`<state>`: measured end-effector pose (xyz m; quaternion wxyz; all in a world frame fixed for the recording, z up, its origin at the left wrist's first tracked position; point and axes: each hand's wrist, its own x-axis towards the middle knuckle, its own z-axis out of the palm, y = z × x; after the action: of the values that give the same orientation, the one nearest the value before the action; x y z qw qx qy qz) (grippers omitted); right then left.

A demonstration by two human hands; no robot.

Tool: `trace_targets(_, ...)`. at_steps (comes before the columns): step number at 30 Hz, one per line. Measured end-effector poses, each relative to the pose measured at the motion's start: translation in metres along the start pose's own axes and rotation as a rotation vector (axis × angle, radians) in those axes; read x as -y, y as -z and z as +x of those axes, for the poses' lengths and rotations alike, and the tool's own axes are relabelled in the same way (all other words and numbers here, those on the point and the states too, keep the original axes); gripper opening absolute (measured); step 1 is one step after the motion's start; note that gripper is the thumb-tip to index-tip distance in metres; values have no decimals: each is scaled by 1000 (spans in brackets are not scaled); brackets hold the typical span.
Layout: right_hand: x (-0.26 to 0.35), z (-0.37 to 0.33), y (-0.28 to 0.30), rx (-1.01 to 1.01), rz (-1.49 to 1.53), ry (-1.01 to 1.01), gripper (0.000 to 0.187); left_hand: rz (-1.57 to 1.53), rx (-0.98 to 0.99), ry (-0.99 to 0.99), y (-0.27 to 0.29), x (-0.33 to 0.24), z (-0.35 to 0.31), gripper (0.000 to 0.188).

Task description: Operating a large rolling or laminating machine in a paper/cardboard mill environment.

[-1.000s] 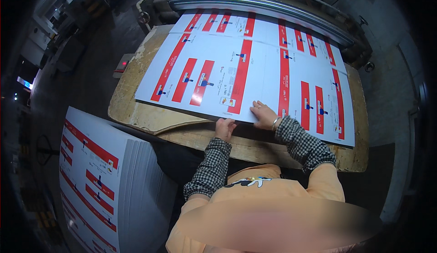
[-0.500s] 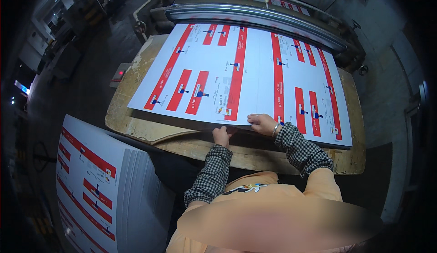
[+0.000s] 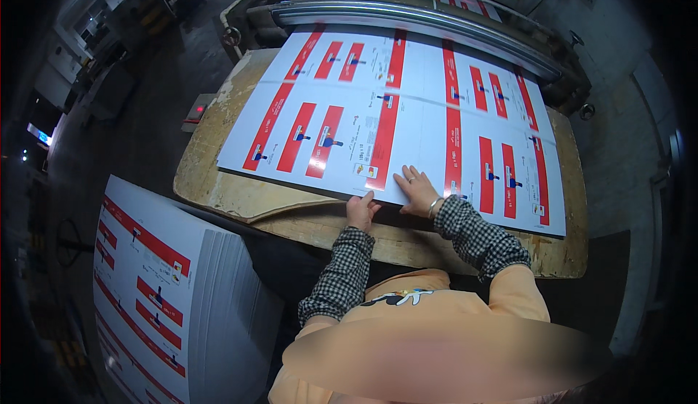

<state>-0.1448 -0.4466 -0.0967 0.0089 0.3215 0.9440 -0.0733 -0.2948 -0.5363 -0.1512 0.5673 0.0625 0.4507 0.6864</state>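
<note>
A large white printed sheet [image 3: 414, 135] with red bands and small blue figures lies on the worn wooden table [image 3: 211, 142]. Its near edge faces me. My left hand [image 3: 361, 211] is closed at that edge, thumb on top, the other fingers partly hidden. Just to its right, my right hand [image 3: 419, 192] rests flat on the sheet near the same edge, fingers spread and nothing gripped. Beyond a crosswise line, another printed sheet [image 3: 422, 59] reaches up to the metal roller [image 3: 407, 16].
The roller machine spans the table's far side, with pipes and a handwheel [image 3: 231, 36] at its left. A tall stack of printed sheets [image 3: 145, 273] stands at my lower left. A small box with a red light [image 3: 200, 110] sits beside the table's left edge.
A crosswise line between two sheets now shows below the roller. My right hand has gone from the near edge to lying spread on the sheet. My left hand stays at the edge.
</note>
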Motion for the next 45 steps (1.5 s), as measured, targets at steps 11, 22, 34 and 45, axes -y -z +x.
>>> trace_targets(11, -10, 5, 83, 7, 465, -41, 29, -27, -176, 18, -23, -7, -6, 31)
trace_targets(22, -34, 46, 37, 178, 330, -247, 27, 23, -102, -3, -11, -3, 0, 19)
trace_targets(34, -16, 6, 1, 0, 47, 94, 67, -10, 169, -13, 16, 4, 7, 21)
trace_targets(45, -10, 3, 69, 45, 525, -36, 33, -92, -118, -5, -15, -3, 0, 33)
